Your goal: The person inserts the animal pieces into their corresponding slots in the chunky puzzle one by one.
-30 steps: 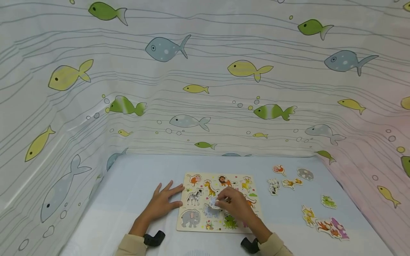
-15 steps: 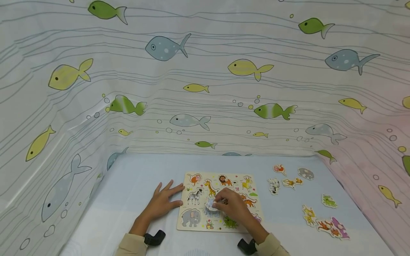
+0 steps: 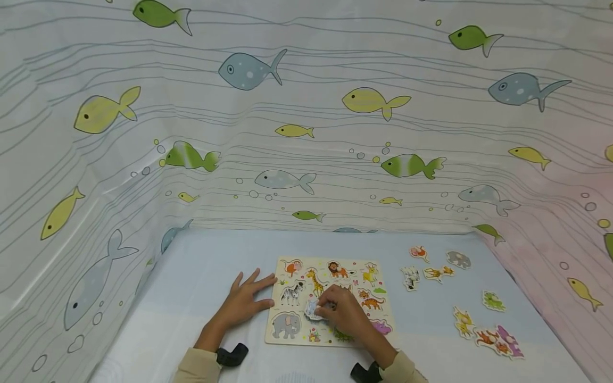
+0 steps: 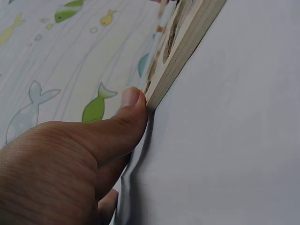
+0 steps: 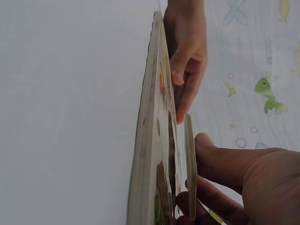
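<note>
My right hand (image 3: pixel 345 314) pinches a pale blue animal puzzle piece (image 3: pixel 313 309) between thumb and fingers, over the lower middle of the wooden animal puzzle board (image 3: pixel 313 263). In the right wrist view the piece (image 5: pixel 191 164) is seen edge-on, with a narrow gap between it and the board (image 5: pixel 145 136). My left hand (image 3: pixel 241 306) lies at the board's left side with fingers spread. Its thumb (image 4: pixel 133 110) touches the board's edge (image 4: pixel 180 56). My right fingers cover part of the board's printed animals.
Loose animal pieces lie right of the board: a red monkey (image 3: pixel 419 253), an elephant (image 3: pixel 458 259), a zebra (image 3: pixel 411 278), a giraffe (image 3: pixel 438 273), a frog (image 3: pixel 493 300), a yellow animal (image 3: pixel 463 322) and a cluster with a purple piece (image 3: pixel 509 341). Fish-printed cloth (image 3: pixel 335 149) stands behind.
My right hand has moved slightly left and down with the pale blue piece, which now covers more of the matching picture. The tiger picture has come into view. My left hand stays put.
</note>
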A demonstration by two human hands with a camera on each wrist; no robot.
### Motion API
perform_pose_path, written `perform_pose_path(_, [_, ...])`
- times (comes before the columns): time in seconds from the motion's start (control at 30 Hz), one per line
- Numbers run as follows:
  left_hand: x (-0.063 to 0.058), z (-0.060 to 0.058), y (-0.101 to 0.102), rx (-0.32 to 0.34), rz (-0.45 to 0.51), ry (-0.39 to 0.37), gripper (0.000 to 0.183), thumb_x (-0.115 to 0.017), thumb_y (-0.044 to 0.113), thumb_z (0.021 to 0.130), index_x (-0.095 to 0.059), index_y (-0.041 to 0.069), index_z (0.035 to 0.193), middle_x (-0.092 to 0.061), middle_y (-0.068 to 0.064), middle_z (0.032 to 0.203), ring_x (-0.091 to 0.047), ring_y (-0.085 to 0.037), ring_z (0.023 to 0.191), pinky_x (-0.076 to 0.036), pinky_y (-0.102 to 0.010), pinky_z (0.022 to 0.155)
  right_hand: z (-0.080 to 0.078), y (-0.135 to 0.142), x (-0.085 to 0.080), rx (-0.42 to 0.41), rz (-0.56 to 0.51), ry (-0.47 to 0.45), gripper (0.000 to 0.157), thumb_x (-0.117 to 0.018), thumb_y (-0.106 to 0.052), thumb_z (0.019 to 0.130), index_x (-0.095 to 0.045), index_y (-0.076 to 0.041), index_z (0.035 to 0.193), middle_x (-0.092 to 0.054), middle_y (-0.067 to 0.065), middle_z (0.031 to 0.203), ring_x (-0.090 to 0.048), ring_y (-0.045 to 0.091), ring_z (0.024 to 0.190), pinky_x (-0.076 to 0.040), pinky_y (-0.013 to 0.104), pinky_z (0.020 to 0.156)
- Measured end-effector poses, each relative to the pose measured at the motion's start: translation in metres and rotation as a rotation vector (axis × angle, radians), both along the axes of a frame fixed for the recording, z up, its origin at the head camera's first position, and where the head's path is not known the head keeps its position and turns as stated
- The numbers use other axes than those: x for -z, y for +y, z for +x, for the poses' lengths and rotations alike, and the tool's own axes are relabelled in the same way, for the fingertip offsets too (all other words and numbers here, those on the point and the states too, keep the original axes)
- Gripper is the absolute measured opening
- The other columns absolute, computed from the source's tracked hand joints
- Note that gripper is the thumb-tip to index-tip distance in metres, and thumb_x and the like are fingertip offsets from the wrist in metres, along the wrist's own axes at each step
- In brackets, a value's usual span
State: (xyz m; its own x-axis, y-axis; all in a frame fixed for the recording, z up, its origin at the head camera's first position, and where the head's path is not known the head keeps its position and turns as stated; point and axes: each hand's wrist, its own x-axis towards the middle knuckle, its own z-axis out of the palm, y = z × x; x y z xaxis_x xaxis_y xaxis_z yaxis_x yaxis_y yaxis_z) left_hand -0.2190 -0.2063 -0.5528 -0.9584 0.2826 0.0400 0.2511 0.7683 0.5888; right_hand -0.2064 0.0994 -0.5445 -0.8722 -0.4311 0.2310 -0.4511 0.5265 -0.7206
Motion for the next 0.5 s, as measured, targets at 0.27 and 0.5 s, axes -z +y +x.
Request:
perform_pose_path(0.27, [0.0010,0.0000,0.0001,-0.003,0.005,-0.001,0.065,-0.074,0.049,0.084,-0.057,0.028,0.143,-0.050,0.006,0.152,-0.025,-0.032,0.153,0.003,-0.058,0.126,0.0018,-0.0007,0.0012,0.007,0.030,0.013,0.010,-0.081,-0.020,0.084,-0.071,-0.024,0.083,-0.065,-0.009,0.094,-0.055,0.006,0.081,-0.047,0.020,0.066])
perform_pose_path(0.5, [-0.0004,0.0009,0.0004,-0.002,0.019,0.007,0.065,-0.075,0.047,0.083,-0.057,0.027,0.143,-0.051,0.006,0.151,-0.026,-0.033,0.153,0.003,-0.058,0.126,0.0024,-0.0004,0.0039,0.003,0.054,0.037,0.011,-0.081,-0.021,0.084,-0.071,-0.025,0.083,-0.064,-0.012,0.093,-0.056,0.006,0.086,-0.046,0.022,0.070])
